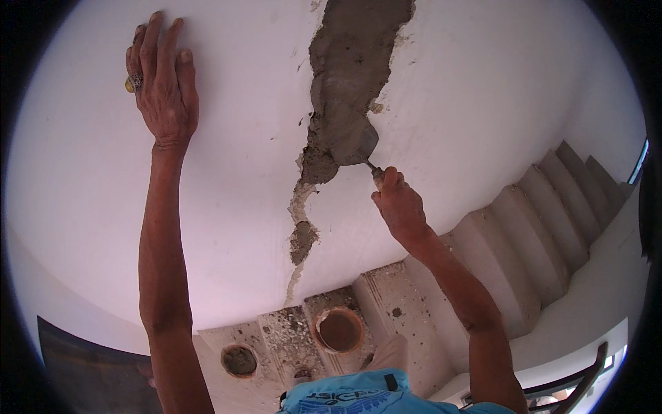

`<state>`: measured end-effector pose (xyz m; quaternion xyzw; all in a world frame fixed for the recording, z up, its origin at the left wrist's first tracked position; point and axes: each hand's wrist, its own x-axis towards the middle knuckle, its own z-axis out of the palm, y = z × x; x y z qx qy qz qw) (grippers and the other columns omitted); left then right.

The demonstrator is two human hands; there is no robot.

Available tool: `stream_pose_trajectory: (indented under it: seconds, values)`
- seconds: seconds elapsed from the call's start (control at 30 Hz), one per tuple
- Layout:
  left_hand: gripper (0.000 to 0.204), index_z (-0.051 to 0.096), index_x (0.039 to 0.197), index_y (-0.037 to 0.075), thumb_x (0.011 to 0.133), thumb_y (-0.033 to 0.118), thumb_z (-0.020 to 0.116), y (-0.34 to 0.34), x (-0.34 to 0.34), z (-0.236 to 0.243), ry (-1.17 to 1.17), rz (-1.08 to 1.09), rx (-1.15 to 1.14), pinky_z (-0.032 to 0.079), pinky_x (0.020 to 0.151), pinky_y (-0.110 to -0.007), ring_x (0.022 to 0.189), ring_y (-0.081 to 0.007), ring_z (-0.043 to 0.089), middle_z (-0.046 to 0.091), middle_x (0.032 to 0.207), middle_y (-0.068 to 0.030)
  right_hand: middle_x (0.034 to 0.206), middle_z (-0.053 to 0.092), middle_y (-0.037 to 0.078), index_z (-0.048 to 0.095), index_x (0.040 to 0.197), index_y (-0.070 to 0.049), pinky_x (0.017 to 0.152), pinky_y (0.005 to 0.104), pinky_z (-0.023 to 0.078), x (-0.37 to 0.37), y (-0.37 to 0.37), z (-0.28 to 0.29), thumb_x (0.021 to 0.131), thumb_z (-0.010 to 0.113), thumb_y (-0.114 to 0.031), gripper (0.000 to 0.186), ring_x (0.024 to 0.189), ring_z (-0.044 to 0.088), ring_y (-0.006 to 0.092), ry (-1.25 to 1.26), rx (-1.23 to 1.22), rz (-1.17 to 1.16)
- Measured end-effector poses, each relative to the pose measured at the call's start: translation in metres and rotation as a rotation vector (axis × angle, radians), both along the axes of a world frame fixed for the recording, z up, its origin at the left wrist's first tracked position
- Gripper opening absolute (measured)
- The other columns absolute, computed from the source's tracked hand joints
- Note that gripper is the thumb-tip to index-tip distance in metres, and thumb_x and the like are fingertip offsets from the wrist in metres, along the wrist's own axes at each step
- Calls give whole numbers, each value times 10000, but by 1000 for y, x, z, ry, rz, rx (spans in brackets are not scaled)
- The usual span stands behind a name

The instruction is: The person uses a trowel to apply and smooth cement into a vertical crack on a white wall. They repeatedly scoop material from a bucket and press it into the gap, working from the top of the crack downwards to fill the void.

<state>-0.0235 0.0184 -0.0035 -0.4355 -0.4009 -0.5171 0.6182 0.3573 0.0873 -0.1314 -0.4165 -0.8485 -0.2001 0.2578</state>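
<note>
My left hand (pixel 162 86) rests on the white wall (pixel 241 172) at upper left, fingers extended and slightly apart, a ring with a yellow stone on one. My right hand (pixel 398 207) grips the trowel (pixel 356 148) by its handle, the blade against the lower part of a long band of wet grey mortar (pixel 352 55) that fills a ragged break in the wall. Below the blade the break narrows into a thin, rough crack (pixel 301 241) with exposed grey patches, running down toward the stairs.
Concrete stairs (pixel 524 241) climb to the right along the wall. On the spattered lower steps stand a round pan (pixel 241 360) with grey mix and a larger round pan (pixel 339 330) with brownish contents. A dark railing (pixel 579 386) is at lower right, a dark panel (pixel 86 359) at lower left.
</note>
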Motion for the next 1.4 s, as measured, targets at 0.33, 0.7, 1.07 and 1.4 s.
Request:
stream_pose_trajectory:
  seconds: [0.33, 0.7, 1.07, 1.4]
  values:
    - [352, 581, 1335, 142, 1028, 200, 419, -4, 2, -2, -35, -19, -30, 237, 1205, -482, 1431, -287, 352, 465, 1487, -69, 812, 617, 211, 433, 1054, -5, 626, 477, 506, 30, -52, 11, 901, 659, -150, 309, 743, 653, 406, 123, -397, 157]
    - [402, 574, 1361, 185, 1055, 332, 358, -1, -2, -3, -41, -46, -42, 184, 1226, -474, 1456, -259, 314, 432, 1523, -35, 844, 621, 205, 425, 1056, -21, 588, 447, 540, -13, -10, 77, 912, 651, -160, 302, 713, 666, 395, 271, 106, 120]
    - [355, 587, 1332, 149, 1035, 230, 411, -4, 0, -2, -26, -37, -35, 221, 1214, -465, 1438, -273, 342, 462, 1495, -54, 855, 601, 189, 401, 1029, -35, 582, 431, 573, -13, -10, 45, 903, 679, -176, 336, 721, 678, 374, 167, 1, -85]
    - [409, 581, 1343, 128, 1056, 287, 337, -3, 2, -3, -65, -33, -36, 203, 1216, -478, 1448, -279, 326, 444, 1513, -55, 898, 652, 197, 469, 1098, -33, 655, 489, 514, 34, -35, 41, 895, 645, -120, 282, 787, 656, 412, 199, -108, 95]
